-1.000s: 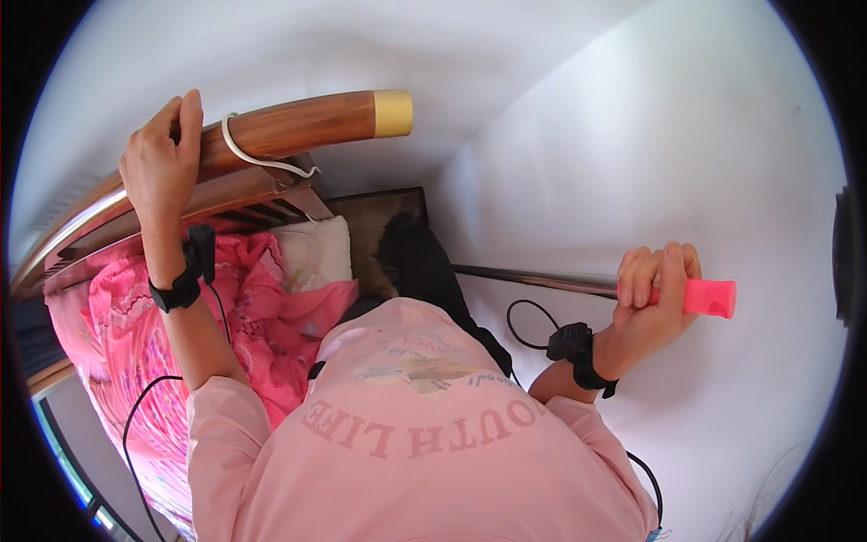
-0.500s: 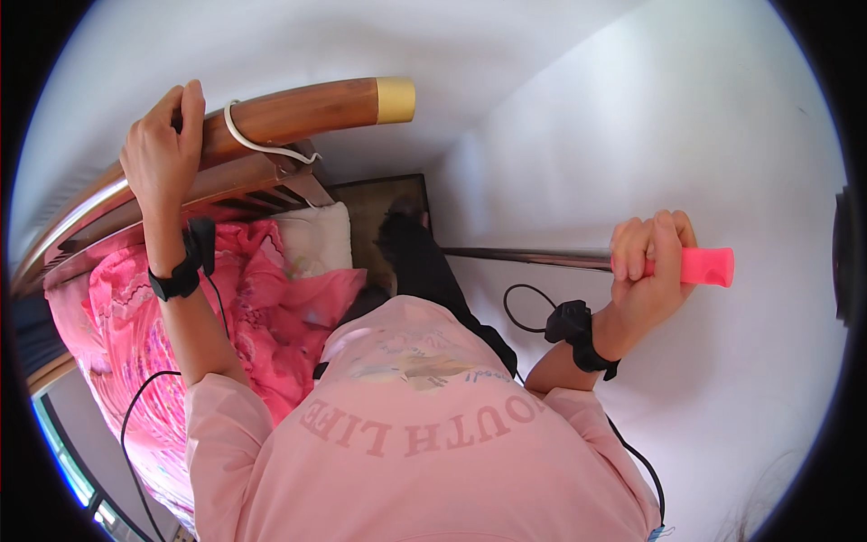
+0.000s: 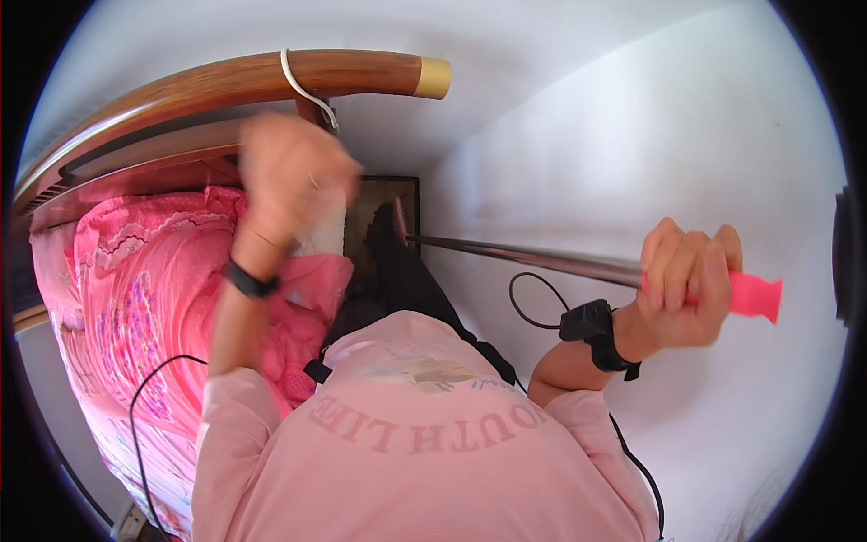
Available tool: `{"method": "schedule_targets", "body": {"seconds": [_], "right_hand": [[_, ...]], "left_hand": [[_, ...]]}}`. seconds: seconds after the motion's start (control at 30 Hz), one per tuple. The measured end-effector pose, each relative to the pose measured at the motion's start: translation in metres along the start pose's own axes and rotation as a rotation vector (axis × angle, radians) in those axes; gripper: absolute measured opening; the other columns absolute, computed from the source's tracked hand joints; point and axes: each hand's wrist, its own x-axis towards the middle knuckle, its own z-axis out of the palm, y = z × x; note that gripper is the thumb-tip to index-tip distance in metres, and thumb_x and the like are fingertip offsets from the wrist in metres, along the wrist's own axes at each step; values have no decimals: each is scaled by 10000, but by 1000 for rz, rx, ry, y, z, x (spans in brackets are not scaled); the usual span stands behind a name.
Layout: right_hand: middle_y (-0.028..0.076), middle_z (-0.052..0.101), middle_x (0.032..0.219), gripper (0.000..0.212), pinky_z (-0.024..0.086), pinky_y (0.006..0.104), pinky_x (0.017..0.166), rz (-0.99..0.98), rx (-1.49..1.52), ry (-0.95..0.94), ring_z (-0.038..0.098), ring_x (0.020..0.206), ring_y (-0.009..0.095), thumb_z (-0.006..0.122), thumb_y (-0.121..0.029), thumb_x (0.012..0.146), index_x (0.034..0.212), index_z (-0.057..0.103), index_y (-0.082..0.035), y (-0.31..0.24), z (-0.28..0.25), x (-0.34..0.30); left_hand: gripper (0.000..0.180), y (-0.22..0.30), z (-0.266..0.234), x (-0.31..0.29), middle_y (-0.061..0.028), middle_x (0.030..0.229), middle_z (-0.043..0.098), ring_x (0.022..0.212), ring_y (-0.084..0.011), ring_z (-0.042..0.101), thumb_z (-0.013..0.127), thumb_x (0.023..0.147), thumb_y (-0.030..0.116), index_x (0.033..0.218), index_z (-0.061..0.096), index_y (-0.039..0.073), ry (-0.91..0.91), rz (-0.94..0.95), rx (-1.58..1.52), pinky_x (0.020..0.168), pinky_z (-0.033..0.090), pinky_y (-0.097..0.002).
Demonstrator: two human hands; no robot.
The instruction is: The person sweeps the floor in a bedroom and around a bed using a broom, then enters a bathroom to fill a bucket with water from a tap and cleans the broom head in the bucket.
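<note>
My right hand is wrapped round the upper end of a long, shiny metal pole, just below its pink end grip. The pole slants down to the left, and its lower end is near my foot, where a narrow pinkish part shows; I cannot make out what it is. My left hand, smeared by motion, is off the wooden bed rail and in front of the headboard, above the bedding. Its fingers do not show clearly.
Pink bedding covers the bed at left. A white cord loops over the rail near its yellow end. White wall rises close on the right. Black cables trail from my wrists. A strip of floor lies between bed and wall.
My left hand has come off the bed rail and moved right and nearer. My right hand, still closed on the pole, has moved slightly right and nearer. The view has shifted a little.
</note>
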Motion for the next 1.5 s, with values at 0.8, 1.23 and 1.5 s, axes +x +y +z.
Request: {"method": "schedule_targets", "body": {"seconds": [0.8,1.23,1.5], "right_hand": [[54,465,434,347,398,270,412,-98,588,-785,415,338,157,737,8,681,506,446,-64,-9,9,28],[-25,486,507,294,388,267,478,-132,196,-228,443,390,83,560,-256,952,722,428,-129,33,20,-46],[-19,410,430,397,389,233,405,-32,139,-69,350,316,87,370,-238,1033,652,367,-127,68,-1,-69]], "left_hand": [[305,167,262,-72,-130,582,481,578,-333,494,681,819,45,596,472,47,220,-921,-663,649,447,-396],[292,123,332,-145,-132,701,503,706,-329,483,720,814,65,694,459,16,-11,-1088,-697,685,423,-437],[263,100,357,-191,-136,687,525,707,-338,518,668,832,67,668,466,23,-112,-864,-688,688,450,-426]]}}
